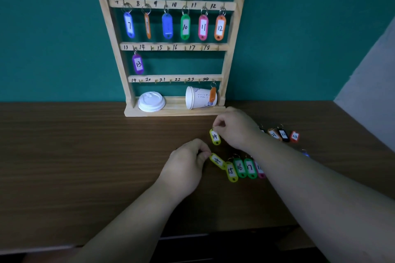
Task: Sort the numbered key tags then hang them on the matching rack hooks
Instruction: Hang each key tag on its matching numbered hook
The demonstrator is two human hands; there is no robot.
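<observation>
1. Yellow tag 14 (pixel 215 136) dangles by its ring, pinched in the right hand (pixel 236 129), at 5 o'clock from the rack (pixel 228 57).
2. The left hand (pixel 188 160) pinches a second yellow tag (pixel 217 160) lying on the table (pixel 85 156), at 6 o'clock from tag 14.
3. A row of tags (pixel 240 167) lies at its 3 o'clock.

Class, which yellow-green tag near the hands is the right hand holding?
The 14 tag nearest the rack, pinched at its ring; its neighbours lie on the table.
</observation>
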